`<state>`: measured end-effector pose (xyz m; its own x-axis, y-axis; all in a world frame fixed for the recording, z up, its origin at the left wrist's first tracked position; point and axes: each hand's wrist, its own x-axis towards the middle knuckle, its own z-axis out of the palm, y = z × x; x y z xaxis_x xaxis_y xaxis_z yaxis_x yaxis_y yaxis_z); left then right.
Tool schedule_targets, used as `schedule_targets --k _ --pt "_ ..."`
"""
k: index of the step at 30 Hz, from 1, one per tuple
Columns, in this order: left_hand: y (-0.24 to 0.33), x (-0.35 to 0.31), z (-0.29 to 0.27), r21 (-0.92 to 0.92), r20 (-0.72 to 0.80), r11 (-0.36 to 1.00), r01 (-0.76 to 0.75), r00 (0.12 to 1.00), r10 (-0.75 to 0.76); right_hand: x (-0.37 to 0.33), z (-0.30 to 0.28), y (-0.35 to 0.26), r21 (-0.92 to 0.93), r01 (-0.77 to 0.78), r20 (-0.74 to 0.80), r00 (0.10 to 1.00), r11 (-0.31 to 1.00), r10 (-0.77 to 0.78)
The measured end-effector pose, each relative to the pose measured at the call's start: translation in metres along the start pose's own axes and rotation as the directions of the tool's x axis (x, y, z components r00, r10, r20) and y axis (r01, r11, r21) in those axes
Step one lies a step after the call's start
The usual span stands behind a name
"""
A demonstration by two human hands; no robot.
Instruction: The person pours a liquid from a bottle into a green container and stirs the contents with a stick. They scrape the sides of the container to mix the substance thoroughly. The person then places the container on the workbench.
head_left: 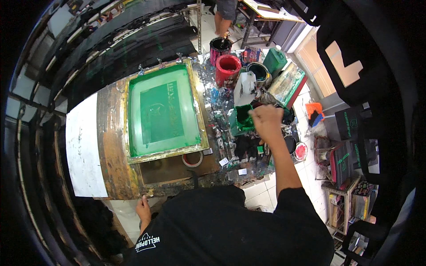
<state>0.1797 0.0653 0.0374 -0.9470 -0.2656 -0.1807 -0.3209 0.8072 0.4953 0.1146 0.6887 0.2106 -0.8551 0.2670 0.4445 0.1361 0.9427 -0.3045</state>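
Presently, the right hand [268, 120] is at the green tub [234, 125], left hand [143, 210] beside the counter [116, 146]; whether fingers grasp, I cannot tell.

White lettering [147, 242] marks the black shirt [239, 230], green print [343, 160] a black panel [341, 174]. Faint characters [175, 106] run down the green screen [148, 119] by the table's [116, 146] far edge.

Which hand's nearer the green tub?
Right. The right hand is at the green tub's right edge, contact unclear; the left hand is well away, down and left of it, by the table's near edge.
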Motion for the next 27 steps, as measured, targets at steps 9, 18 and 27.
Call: schedule_targets --k 9,18,27 --pt "-0.010 -0.010 0.008 0.032 0.027 0.998 0.061 0.998 -0.062 0.015 -0.021 -0.016 -0.045 -0.009 -0.130 0.991 0.999 0.003" --pt "0.001 -0.014 0.001 -0.015 0.008 1.000 0.001 1.000 0.000 0.014 -0.036 -0.030 0.013 -0.089 -0.169 0.981 0.996 0.090" --pt "-0.006 -0.003 0.010 -0.049 0.006 0.999 0.010 1.000 -0.010 0.006 -0.015 -0.023 0.004 0.070 -0.103 0.992 0.998 -0.069"
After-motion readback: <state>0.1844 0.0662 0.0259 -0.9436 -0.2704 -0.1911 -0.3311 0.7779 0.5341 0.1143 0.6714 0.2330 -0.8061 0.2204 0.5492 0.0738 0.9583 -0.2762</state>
